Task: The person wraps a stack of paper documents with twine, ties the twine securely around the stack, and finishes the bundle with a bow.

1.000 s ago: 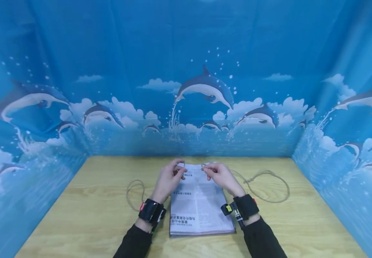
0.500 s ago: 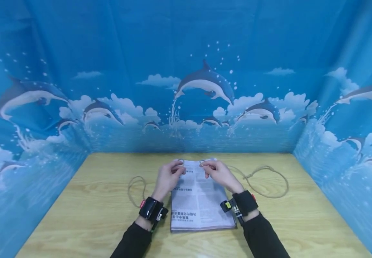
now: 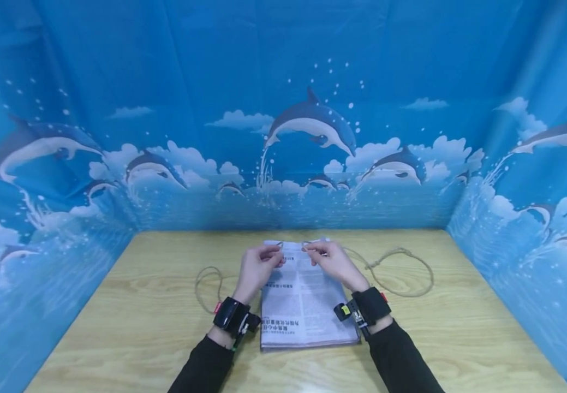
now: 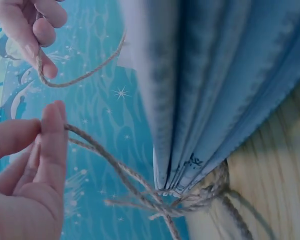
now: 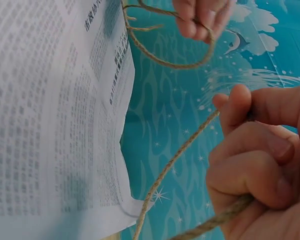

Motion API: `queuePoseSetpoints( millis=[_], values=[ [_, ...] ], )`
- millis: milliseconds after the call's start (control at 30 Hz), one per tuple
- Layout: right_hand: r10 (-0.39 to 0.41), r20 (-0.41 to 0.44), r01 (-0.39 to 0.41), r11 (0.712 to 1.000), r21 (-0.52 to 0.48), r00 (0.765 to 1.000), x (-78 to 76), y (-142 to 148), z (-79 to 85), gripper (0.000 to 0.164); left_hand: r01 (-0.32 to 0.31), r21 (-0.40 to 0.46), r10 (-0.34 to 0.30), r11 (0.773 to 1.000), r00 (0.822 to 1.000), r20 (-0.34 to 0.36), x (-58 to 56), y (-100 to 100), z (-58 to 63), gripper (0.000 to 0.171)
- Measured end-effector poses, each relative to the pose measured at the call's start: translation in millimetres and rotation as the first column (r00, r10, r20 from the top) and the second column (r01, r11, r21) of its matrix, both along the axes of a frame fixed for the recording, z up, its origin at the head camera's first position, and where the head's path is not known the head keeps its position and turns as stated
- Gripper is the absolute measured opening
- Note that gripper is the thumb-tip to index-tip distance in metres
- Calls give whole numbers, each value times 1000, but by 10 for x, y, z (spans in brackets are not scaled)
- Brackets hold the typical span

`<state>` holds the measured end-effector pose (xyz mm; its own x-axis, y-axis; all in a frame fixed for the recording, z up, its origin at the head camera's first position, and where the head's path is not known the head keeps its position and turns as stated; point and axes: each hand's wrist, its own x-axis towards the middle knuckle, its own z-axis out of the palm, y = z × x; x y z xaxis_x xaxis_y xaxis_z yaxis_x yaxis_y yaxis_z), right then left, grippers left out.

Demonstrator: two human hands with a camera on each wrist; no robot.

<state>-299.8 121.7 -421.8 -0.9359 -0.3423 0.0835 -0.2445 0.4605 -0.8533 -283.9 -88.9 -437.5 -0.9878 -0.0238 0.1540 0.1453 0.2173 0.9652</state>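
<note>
A stack of folded newspapers lies on the table between the forearms. Above its far edge, my left hand pinches a loop of twine between thumb and fingertips. My right hand pinches another stretch of twine between thumb and forefinger, with a strand also passing under its curled fingers. In the left wrist view, tangled twine with a loose frayed end gathers at the stack's edge, near a thicker knot. The two hands are apart, with a small gap between their fingertips.
A large twine loop with a knot lies on the table at the right. A smaller twine loop lies left of the left wrist. A blue dolphin-print curtain stands along the back and both sides.
The left fingers, spread apart a second ago, have come together on the twine. Both hands stay over the newspapers' far edge. The right-hand table loop has drawn slightly left.
</note>
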Motion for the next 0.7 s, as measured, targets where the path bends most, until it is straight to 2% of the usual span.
queuePoseSetpoints(
  millis=[133, 367, 533, 700],
  values=[
    [47, 9, -47, 999, 0, 999, 10, -32, -16, 30, 22, -54, -25, 998, 998, -51, 19, 18, -6, 23],
    [101, 66, -98, 994, -49, 993, 21, -72, -31, 29, 110, -166, -136, 980, 979, -151, 31, 74, -45, 20],
    [70, 98, -59, 992, -110, 993, 1, -105, -56, 40, 136, -211, -180, 968, 962, -207, 52, 100, -53, 20],
    [6, 95, 6, 992, -122, 995, -3, -133, -95, 39, 161, -268, -224, 950, 949, -224, 64, 106, -57, 15]
  ],
)
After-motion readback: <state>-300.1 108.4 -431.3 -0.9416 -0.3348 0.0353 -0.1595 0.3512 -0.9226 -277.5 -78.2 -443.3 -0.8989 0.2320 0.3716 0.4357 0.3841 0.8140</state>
